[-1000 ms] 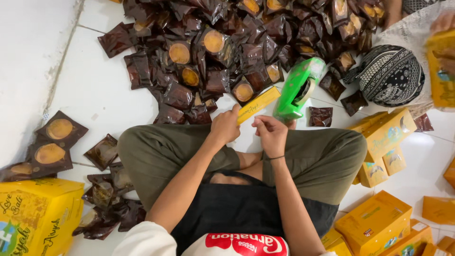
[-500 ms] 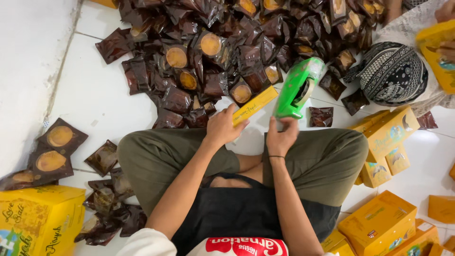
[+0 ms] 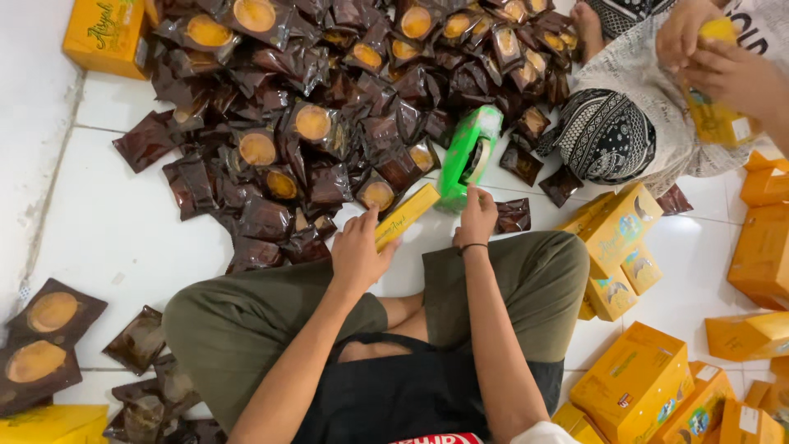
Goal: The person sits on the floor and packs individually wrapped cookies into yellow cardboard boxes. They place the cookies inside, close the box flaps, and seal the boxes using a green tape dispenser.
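I sit cross-legged on a white tiled floor (image 3: pixel 115 230). My left hand (image 3: pixel 357 251) grips the near end of a slim yellow box (image 3: pixel 408 215) that points up and to the right. My right hand (image 3: pixel 476 218) is at the base of a green tape dispenser (image 3: pixel 468 154) standing on the floor; whether the fingers clasp it is unclear. Just beyond both hands lies a big heap of dark brown snack packets (image 3: pixel 329 107) with round orange windows.
Yellow-orange cartons (image 3: pixel 633 386) lie at my right, one more (image 3: pixel 107 33) at the far left. Another person's hands (image 3: pixel 707 62) hold a yellow box at top right, beside a black-and-white patterned cloth (image 3: pixel 608 136). Loose brown packets (image 3: pixel 49 337) lie at my left.
The view has tilted so more of the packet heap shows. My hands stay on the yellow box and the tape dispenser, with the right hand lower at the dispenser's base.
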